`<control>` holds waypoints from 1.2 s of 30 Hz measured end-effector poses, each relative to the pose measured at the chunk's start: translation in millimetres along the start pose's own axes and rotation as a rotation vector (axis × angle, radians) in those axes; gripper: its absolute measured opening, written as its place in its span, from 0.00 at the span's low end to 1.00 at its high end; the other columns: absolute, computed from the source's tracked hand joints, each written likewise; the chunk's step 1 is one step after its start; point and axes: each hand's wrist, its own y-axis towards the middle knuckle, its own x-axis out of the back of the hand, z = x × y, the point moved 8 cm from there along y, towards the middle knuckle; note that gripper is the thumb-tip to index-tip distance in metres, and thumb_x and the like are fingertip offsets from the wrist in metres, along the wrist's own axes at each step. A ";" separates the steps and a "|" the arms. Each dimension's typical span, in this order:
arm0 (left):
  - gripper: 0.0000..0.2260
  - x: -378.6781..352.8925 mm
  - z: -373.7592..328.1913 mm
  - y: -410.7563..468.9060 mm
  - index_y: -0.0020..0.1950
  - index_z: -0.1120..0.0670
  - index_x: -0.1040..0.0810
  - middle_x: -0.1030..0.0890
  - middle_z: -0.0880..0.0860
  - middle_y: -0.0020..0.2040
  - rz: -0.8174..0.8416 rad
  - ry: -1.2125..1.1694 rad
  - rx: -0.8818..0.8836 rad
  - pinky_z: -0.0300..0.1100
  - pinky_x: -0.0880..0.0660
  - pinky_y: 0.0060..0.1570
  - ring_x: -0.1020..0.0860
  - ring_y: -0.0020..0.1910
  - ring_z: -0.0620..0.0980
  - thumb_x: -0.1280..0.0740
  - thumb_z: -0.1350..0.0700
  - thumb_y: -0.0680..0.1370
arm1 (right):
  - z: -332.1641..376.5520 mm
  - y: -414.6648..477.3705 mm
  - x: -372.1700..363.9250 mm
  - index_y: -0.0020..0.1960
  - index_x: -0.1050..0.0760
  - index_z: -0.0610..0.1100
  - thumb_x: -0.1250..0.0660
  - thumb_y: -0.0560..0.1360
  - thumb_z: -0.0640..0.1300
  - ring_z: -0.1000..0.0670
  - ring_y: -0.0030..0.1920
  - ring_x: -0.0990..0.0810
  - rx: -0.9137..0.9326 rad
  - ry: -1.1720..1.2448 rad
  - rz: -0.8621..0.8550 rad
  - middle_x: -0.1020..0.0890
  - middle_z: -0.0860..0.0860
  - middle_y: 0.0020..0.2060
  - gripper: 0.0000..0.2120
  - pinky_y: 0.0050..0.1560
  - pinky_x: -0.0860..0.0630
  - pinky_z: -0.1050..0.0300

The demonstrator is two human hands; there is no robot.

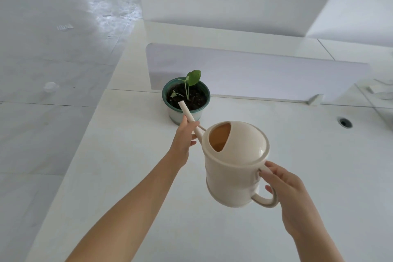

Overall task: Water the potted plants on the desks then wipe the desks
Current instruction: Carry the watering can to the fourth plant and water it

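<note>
Both bare arms reach forward, forearms stretched out from the bottom edge. The left hand (183, 141) is extended far ahead, wrist nearly straight, fingers (192, 126) curled closed around the spout (187, 112). The right hand (286, 189) sits closer in and lower, fingers wrapped through the handle (268, 198), thumb pressed along its top.

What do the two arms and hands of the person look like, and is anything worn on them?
Both forearms are bare, with no sleeves in view. The left hand and the right hand wear no gloves. No rings, watch or bracelet show. The fingernails look short and unpainted.
</note>
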 end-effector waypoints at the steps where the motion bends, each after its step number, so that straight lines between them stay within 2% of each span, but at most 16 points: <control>1: 0.24 -1.0 0.5 4.1 0.73 0.46 0.44 0.26 0.46 0.51 0.005 -0.004 0.007 0.57 0.35 0.68 0.26 0.61 0.59 0.41 0.55 0.78 | 2.0 1.0 -1.1 0.39 0.24 0.40 0.39 0.76 0.39 0.49 0.64 0.28 0.002 -0.002 -0.005 0.24 0.52 0.61 0.09 0.37 0.30 0.62; 3: 0.25 -3.0 3.2 11.7 0.74 0.47 0.46 0.26 0.48 0.51 0.008 -0.016 0.027 0.56 0.35 0.67 0.26 0.60 0.59 0.41 0.54 0.78 | 7.3 2.8 -3.2 0.38 0.23 0.42 0.39 0.76 0.39 0.50 0.63 0.27 0.021 -0.015 -0.006 0.22 0.54 0.58 0.10 0.41 0.30 0.61; 5: 0.26 -4.4 8.7 18.7 0.75 0.49 0.47 0.27 0.50 0.53 0.013 -0.031 0.050 0.55 0.35 0.68 0.25 0.57 0.57 0.41 0.52 0.78 | 11.7 3.8 -3.6 0.38 0.23 0.41 0.39 0.76 0.39 0.50 0.63 0.27 0.031 -0.032 -0.023 0.22 0.53 0.59 0.10 0.46 0.31 0.60; 10: 0.26 -16.9 17.4 31.6 0.74 0.54 0.43 0.28 0.48 0.48 0.061 -0.048 0.077 0.50 0.32 0.62 0.26 0.50 0.52 0.42 0.50 0.78 | 22.1 4.5 1.2 0.40 0.23 0.38 0.40 0.77 0.39 0.49 0.61 0.27 0.028 -0.057 -0.077 0.24 0.51 0.61 0.10 0.36 0.30 0.64; 15: 0.28 -32.9 14.7 38.8 0.74 0.56 0.45 0.27 0.55 0.49 0.112 -0.024 0.088 0.46 0.33 0.55 0.27 0.46 0.50 0.41 0.49 0.78 | 30.4 6.5 4.5 0.39 0.23 0.40 0.39 0.76 0.39 0.50 0.61 0.27 0.059 -0.053 -0.116 0.23 0.51 0.61 0.10 0.39 0.32 0.63; 17: 0.27 -38.1 8.5 38.9 0.74 0.57 0.45 0.27 0.51 0.45 0.123 -0.019 0.075 0.46 0.33 0.54 0.28 0.45 0.49 0.42 0.49 0.78 | 31.5 8.7 4.7 0.38 0.23 0.40 0.39 0.76 0.39 0.49 0.63 0.27 0.074 -0.050 -0.130 0.23 0.51 0.61 0.10 0.43 0.32 0.64; 18: 0.27 -39.9 5.6 39.5 0.74 0.56 0.44 0.26 0.52 0.46 0.125 -0.024 0.070 0.47 0.33 0.56 0.27 0.46 0.50 0.42 0.50 0.78 | 31.7 9.9 4.4 0.38 0.23 0.40 0.39 0.76 0.39 0.50 0.63 0.27 0.083 -0.055 -0.132 0.23 0.51 0.61 0.10 0.47 0.32 0.63; 19: 0.27 -41.2 3.3 40.4 0.74 0.57 0.44 0.25 0.56 0.52 0.127 -0.029 0.065 0.49 0.33 0.59 0.26 0.50 0.52 0.42 0.50 0.78 | 31.3 11.0 4.2 0.38 0.23 0.40 0.38 0.76 0.39 0.50 0.63 0.28 0.090 -0.064 -0.134 0.23 0.51 0.60 0.10 0.50 0.32 0.61; 21: 0.28 -41.3 1.6 41.6 0.74 0.58 0.46 0.31 0.62 0.67 0.133 -0.033 0.069 0.50 0.34 0.64 0.26 0.58 0.56 0.42 0.50 0.78 | 30.0 12.4 4.1 0.39 0.22 0.40 0.38 0.76 0.39 0.49 0.63 0.28 0.097 -0.081 -0.141 0.23 0.51 0.60 0.10 0.54 0.33 0.58; 22: 0.28 -40.5 2.2 41.8 0.74 0.58 0.47 0.32 0.62 0.68 0.135 -0.039 0.073 0.50 0.34 0.64 0.26 0.59 0.55 0.42 0.50 0.78 | 29.5 12.5 3.8 0.39 0.22 0.39 0.38 0.76 0.39 0.49 0.63 0.28 0.098 -0.088 -0.143 0.23 0.51 0.60 0.10 0.53 0.33 0.58; 24: 0.28 -37.3 3.1 39.6 0.74 0.58 0.46 0.26 0.56 0.56 0.135 -0.065 0.075 0.49 0.34 0.63 0.27 0.49 0.49 0.42 0.50 0.78 | 29.2 12.3 1.5 0.38 0.22 0.39 0.38 0.76 0.40 0.49 0.63 0.27 0.098 -0.098 -0.139 0.23 0.50 0.60 0.10 0.49 0.32 0.60; 25: 0.28 -34.2 3.9 39.2 0.74 0.58 0.46 0.26 0.53 0.49 0.130 -0.080 0.076 0.49 0.33 0.63 0.27 0.46 0.47 0.42 0.50 0.78 | 29.3 12.4 -0.2 0.38 0.22 0.39 0.38 0.76 0.40 0.49 0.63 0.27 0.098 -0.101 -0.134 0.23 0.50 0.61 0.10 0.48 0.32 0.61; 26: 0.28 -30.3 5.2 39.6 0.74 0.58 0.46 0.27 0.52 0.47 0.120 -0.095 0.079 0.49 0.33 0.63 0.28 0.46 0.47 0.41 0.50 0.78 | 29.6 12.6 -2.4 0.38 0.22 0.40 0.38 0.76 0.40 0.49 0.64 0.28 0.098 -0.099 -0.125 0.23 0.50 0.61 0.10 0.49 0.32 0.60; 29: 0.29 -15.5 4.9 41.7 0.74 0.57 0.46 0.27 0.58 0.57 0.079 -0.116 0.084 0.51 0.34 0.65 0.28 0.49 0.50 0.41 0.49 0.78 | 30.6 14.0 -11.9 0.39 0.22 0.41 0.38 0.76 0.40 0.49 0.65 0.28 0.089 -0.086 -0.093 0.24 0.50 0.62 0.09 0.49 0.32 0.62; 32: 0.28 -5.7 -2.6 41.6 0.74 0.56 0.45 0.27 0.54 0.51 0.060 -0.125 0.067 0.50 0.33 0.64 0.27 0.49 0.50 0.41 0.48 0.78 | 30.2 15.1 -20.8 0.40 0.22 0.40 0.38 0.76 0.40 0.49 0.64 0.28 0.085 -0.089 -0.071 0.23 0.51 0.61 0.09 0.43 0.29 0.65; 36: 0.25 6.2 -12.1 35.3 0.75 0.50 0.45 0.27 0.49 0.51 0.032 -0.119 0.025 0.51 0.34 0.65 0.26 0.54 0.52 0.43 0.49 0.79 | 16.1 15.8 -23.8 0.39 0.22 0.38 0.37 0.75 0.39 0.49 0.64 0.28 0.068 -0.104 -0.061 0.23 0.49 0.62 0.09 0.56 0.34 0.57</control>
